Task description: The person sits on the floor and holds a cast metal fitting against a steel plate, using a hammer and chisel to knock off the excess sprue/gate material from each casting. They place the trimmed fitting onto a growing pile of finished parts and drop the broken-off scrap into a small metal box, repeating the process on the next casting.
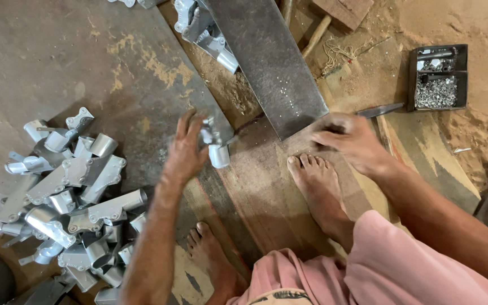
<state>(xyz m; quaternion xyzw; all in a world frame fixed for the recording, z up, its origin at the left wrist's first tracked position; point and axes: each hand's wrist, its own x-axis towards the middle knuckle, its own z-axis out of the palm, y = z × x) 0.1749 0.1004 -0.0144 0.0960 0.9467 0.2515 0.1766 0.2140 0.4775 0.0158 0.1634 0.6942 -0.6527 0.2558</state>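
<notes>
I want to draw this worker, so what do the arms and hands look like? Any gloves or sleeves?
No gloves: the left hand and right hand are bare, with no rings, watch or bracelets showing. Both forearms are bare too, with no sleeves in view. Pink cloth covers the lap, and the feet are bare.

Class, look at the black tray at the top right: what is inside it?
The black tray has compartments. The larger one holds a heap of small silvery fasteners; the upper one holds a few bigger silver pieces. The heap covers the tray's floor.
</notes>
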